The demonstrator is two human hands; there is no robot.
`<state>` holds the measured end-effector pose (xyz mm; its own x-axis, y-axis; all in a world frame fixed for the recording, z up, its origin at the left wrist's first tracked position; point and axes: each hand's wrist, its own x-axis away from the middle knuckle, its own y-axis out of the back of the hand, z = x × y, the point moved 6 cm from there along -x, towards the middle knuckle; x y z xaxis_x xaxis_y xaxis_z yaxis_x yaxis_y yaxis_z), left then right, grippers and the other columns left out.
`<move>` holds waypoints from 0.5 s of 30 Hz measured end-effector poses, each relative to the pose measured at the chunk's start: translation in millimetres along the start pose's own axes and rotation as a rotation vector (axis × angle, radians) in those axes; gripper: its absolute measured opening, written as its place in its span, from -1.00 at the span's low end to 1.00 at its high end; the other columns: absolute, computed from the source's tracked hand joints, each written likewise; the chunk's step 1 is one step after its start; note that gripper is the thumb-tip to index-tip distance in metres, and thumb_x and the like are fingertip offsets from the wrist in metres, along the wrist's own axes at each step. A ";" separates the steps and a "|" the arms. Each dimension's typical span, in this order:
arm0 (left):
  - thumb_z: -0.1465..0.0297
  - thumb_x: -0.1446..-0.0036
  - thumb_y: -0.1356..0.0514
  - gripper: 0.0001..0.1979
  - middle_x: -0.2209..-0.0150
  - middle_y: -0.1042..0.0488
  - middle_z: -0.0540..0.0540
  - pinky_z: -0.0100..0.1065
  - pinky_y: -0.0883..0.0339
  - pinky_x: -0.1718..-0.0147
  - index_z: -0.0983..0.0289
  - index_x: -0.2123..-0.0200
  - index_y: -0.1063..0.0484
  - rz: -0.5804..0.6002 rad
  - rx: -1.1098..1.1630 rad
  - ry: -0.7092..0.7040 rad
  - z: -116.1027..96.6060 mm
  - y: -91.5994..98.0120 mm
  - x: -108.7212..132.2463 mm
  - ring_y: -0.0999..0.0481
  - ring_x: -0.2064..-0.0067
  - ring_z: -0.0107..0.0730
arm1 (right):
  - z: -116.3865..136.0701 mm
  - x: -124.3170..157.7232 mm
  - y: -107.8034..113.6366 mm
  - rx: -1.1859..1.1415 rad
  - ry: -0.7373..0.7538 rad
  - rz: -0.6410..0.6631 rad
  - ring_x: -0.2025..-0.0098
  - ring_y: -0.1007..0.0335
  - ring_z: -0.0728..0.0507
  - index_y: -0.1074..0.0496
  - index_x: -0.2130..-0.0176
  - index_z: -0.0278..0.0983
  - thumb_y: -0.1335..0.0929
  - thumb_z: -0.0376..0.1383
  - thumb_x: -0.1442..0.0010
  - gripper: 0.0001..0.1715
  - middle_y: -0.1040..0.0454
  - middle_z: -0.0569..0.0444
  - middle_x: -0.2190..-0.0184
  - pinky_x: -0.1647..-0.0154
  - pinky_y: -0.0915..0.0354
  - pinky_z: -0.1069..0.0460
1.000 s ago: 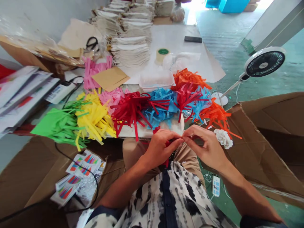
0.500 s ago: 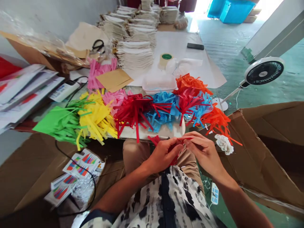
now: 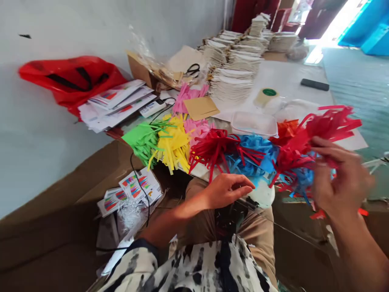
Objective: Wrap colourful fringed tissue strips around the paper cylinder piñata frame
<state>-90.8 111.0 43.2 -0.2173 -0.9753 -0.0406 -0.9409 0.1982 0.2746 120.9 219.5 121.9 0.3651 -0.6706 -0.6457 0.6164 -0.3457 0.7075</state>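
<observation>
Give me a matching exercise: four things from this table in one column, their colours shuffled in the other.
Things:
1. Paper strips in the right hand
2. Scissors handles
3. Core of the tape roll
4. Kraft paper sheet beside the pink strips

Colours:
A. Black
B. Brown
C. Red
D. Green

Pairs: 1-C, 2-A, 3-D, 4-B

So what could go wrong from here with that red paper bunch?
The red paper fringe is in a blurred grip of the right hand, held out beside the table, so strips could slip and drop toward the cardboard sheet. The left hand is open just below the blue paper fringe, and a brush might push it off the table edge. The black cable running past the printed cards could snag a sleeve.
</observation>
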 end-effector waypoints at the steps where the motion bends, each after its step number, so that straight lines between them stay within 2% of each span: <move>1: 0.19 -0.38 -0.22 -0.71 0.23 -0.67 0.08 -0.39 -0.34 0.24 0.25 0.12 -0.65 -0.037 -0.003 -0.007 -0.4 13.9 0.8 -0.56 0.24 -0.37 | 3.3 3.2 -10.7 0.018 0.079 0.102 -0.29 -0.48 -0.25 -0.41 -0.09 -0.14 -0.21 -0.19 -0.50 -0.71 -0.56 -0.19 -0.22 -0.28 -0.34 -0.19; 3: 0.16 -0.36 -0.23 -0.68 0.30 -0.65 0.07 -0.40 -0.31 0.28 0.27 0.23 -0.65 -0.121 -0.023 -0.003 2.9 46.0 5.7 -0.55 0.27 -0.38 | 6.0 14.2 -30.8 0.043 0.192 0.262 -0.18 -0.56 -0.28 -0.45 -0.05 -0.12 -0.26 -0.24 -0.46 -0.76 -0.61 -0.13 -0.17 -0.25 -0.30 -0.22; 6: 0.11 -0.33 -0.25 -0.64 0.38 -0.61 0.03 -0.41 -0.25 0.35 0.28 0.29 -0.64 -0.287 -0.124 0.046 16.0 103.4 22.8 -0.49 0.34 -0.40 | -2.1 31.4 -53.5 0.213 0.242 0.414 -0.11 -0.55 -0.37 -0.47 -0.13 -0.09 -0.27 -0.22 -0.42 -0.65 -0.60 -0.09 -0.20 -0.11 -0.29 -0.30; 8: 0.15 -0.32 -0.25 -0.66 0.43 -0.56 0.01 -0.39 -0.23 0.37 0.29 0.34 -0.61 -0.448 -0.236 0.104 26.2 144.5 38.1 -0.45 0.40 -0.42 | -7.9 38.0 -60.8 0.280 0.265 0.468 -0.12 -0.51 -0.40 -0.47 -0.20 -0.05 -0.29 -0.21 -0.36 -0.54 -0.58 -0.03 -0.24 -0.02 -0.30 -0.31; 10: 0.24 -0.32 -0.25 -0.76 0.38 -0.58 0.02 -0.37 -0.29 0.30 0.29 0.25 -0.61 -0.650 -0.403 0.134 30.4 180.8 51.4 -0.47 0.36 -0.40 | -11.4 39.4 -65.0 0.319 0.278 0.521 -0.13 -0.50 -0.42 -0.50 -0.23 0.00 -0.30 -0.18 -0.32 -0.47 -0.62 0.00 -0.18 0.02 -0.32 -0.31; 12: 0.31 -0.32 -0.26 -0.79 0.23 -0.62 0.06 -0.30 -0.36 0.13 0.27 0.07 -0.60 -0.769 -0.602 0.108 28.0 199.6 54.2 -0.53 0.23 -0.32 | -13.6 36.7 -67.7 0.351 0.267 0.581 -0.13 -0.51 -0.43 -0.54 -0.21 0.04 -0.28 -0.14 -0.32 -0.47 -0.68 -0.03 -0.08 0.05 -0.33 -0.32; 13: 0.32 -0.33 -0.26 -0.74 0.14 -0.63 0.09 -0.25 -0.38 0.03 0.26 -0.03 -0.58 -0.775 -0.688 0.077 26.1 200.6 50.3 -0.56 0.13 -0.26 | -14.3 34.7 -68.5 0.369 0.258 0.609 -0.14 -0.51 -0.44 -0.56 -0.20 0.06 -0.27 -0.13 -0.32 -0.46 -0.69 -0.04 -0.06 0.05 -0.34 -0.33; 15: 0.30 -0.38 -0.24 -0.63 -0.02 -0.63 0.14 -0.15 -0.34 -0.16 0.25 -0.20 -0.50 -0.676 -0.793 -0.012 24.9 186.3 33.6 -0.54 -0.07 -0.16 | -15.0 30.2 -67.2 0.401 0.241 0.636 -0.17 -0.53 -0.43 -0.56 -0.21 0.07 -0.26 -0.11 -0.32 -0.45 -0.66 -0.01 -0.12 0.02 -0.38 -0.33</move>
<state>-279.9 117.6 69.1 0.2850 -0.8571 -0.4290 -0.4273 -0.5143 0.7436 101.0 232.3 50.5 0.7324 -0.6744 -0.0942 -0.0435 -0.1845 0.9819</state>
